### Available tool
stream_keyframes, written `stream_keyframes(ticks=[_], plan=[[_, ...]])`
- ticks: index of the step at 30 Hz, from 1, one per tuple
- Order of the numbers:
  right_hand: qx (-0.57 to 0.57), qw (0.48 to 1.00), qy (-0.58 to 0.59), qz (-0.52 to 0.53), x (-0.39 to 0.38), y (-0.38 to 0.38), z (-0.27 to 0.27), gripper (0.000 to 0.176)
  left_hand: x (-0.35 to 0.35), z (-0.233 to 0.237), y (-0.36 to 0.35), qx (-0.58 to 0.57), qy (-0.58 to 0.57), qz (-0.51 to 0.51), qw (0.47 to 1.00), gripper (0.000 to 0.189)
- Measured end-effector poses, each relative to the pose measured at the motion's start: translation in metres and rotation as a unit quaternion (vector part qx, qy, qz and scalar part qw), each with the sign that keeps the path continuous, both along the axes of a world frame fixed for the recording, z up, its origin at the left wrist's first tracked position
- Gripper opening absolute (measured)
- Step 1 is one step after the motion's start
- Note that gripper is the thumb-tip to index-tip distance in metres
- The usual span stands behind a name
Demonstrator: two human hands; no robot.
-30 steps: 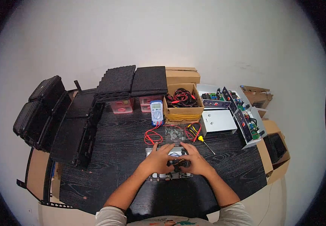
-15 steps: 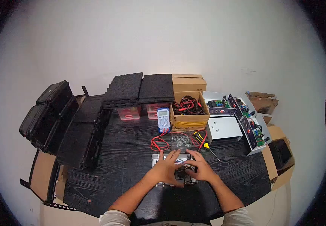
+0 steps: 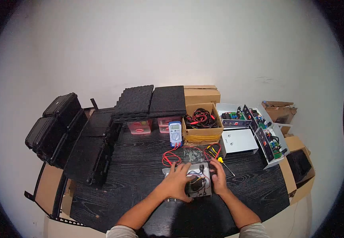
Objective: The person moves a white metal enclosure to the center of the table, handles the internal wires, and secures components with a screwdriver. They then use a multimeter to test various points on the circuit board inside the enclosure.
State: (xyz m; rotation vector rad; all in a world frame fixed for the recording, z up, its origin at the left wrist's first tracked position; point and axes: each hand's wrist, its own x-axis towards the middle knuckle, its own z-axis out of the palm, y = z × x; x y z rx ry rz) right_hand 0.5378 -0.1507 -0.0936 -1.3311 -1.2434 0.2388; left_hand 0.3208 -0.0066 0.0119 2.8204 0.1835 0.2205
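Note:
A small white metal case (image 3: 207,170) with dark wires and a black round part (image 3: 196,184) inside lies near the front middle of the table. My left hand (image 3: 176,183) is spread over its left part, fingers apart, with the thumb beside the black part. At the case's right side is my right hand (image 3: 218,179), fingers extended upward along the edge and nothing visible between them. Just behind the case lie a bag of small metal parts (image 3: 193,154) and a yellow-black screwdriver (image 3: 220,160).
A blue-framed multimeter (image 3: 175,134) with red leads stands before a cardboard box of cables (image 3: 202,134). Opened white units with circuit boards (image 3: 274,144) and a white panel (image 3: 239,141) are at right. Black cases (image 3: 85,158) line the left; black foam sheets (image 3: 168,101) lie behind.
My right hand has moved from over the case's interior to its right side, with the fingers straighter. The case looks slightly turned. The whole view has shifted a little.

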Motion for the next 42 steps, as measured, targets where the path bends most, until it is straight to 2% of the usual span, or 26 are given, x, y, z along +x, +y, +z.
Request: stream_keyframes(ticks=[2,3,6,10,11,14,15,18,22,30,35,38,41,42], plan=[[0.051,0.998,0.027,-0.011,0.001,0.000,-0.007,0.084,-0.007,0.010,0.005,-0.025,-0.062,0.005,0.998,0.102],[0.049,0.999,0.011,-0.011,0.000,-0.001,-0.004,0.091,-0.008,0.007,0.012,-0.045,-0.104,-0.002,0.994,0.107],[0.072,0.995,-0.070,-0.008,-0.018,-0.002,0.010,0.089,-0.014,0.001,0.019,-0.128,-0.250,0.001,0.960,0.106],[0.071,0.979,-0.169,0.090,-0.047,0.018,0.016,0.089,-0.016,-0.051,0.034,-0.168,-0.378,0.015,0.910,0.116],[0.065,0.979,-0.162,0.102,-0.054,0.023,0.020,0.090,-0.017,-0.073,0.038,-0.181,-0.393,0.023,0.902,0.115],[0.062,0.979,-0.143,0.134,-0.070,0.040,0.031,0.092,-0.012,-0.081,0.030,-0.288,-0.451,0.005,0.845,0.110],[0.071,0.978,-0.136,0.142,-0.074,0.047,0.031,0.092,-0.015,-0.077,0.027,-0.297,-0.445,-0.001,0.845,0.109],[0.108,0.973,-0.128,0.160,-0.077,0.066,0.009,0.093,-0.011,-0.098,0.033,-0.315,-0.455,-0.019,0.833,0.123],[0.113,0.972,-0.145,0.143,-0.079,0.068,-0.010,0.092,-0.015,-0.103,0.037,-0.297,-0.434,-0.035,0.849,0.122],[0.136,0.974,-0.142,0.116,-0.080,0.059,0.000,0.087,-0.013,-0.099,0.031,-0.310,-0.446,-0.038,0.839,0.122],[0.141,0.979,-0.118,0.089,-0.080,0.057,-0.003,0.077,-0.011,-0.108,0.028,-0.340,-0.454,-0.012,0.824,0.124],[0.133,0.982,-0.107,0.077,-0.077,0.056,0.004,0.068,-0.018,-0.117,0.041,-0.205,-0.425,0.026,0.881,0.125],[0.123,0.982,-0.123,0.067,-0.075,0.054,0.011,0.060,-0.025,-0.094,0.035,-0.146,-0.453,0.071,0.877,0.128],[0.122,0.982,-0.131,0.063,-0.076,0.055,0.013,0.058,-0.025,-0.092,0.035,-0.170,-0.472,0.066,0.862,0.128]])
